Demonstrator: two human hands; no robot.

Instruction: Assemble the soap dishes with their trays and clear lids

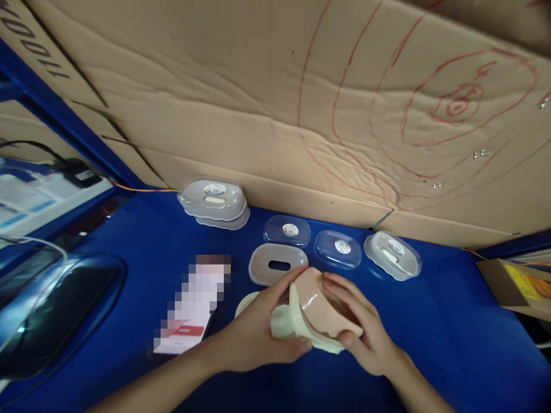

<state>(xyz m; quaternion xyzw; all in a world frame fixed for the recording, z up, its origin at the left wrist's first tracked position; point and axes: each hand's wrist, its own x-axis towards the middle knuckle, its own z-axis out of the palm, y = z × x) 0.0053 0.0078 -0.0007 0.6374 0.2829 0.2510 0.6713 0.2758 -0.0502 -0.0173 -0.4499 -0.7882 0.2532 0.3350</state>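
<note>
Both hands hold a cream oval plastic box [316, 312] tilted on its side above the blue table [430, 344]. My left hand [262, 324] grips its left end, thumb under the rim, fingers curled over the top. My right hand [365, 324] cups the right end, fingers wrapped round the edge. A second cream oval piece [246, 303] lies flat on the table beneath my left hand, mostly hidden.
A frosted oval insert with a slot [278, 264] lies just beyond the hands. Clear oval lids [287, 230] [338, 248] and lidded boxes [214, 201] [392, 253] line the cardboard wall [301, 115]. A pixelated card [193, 304] lies left; a dark bin [51, 310] stands far left.
</note>
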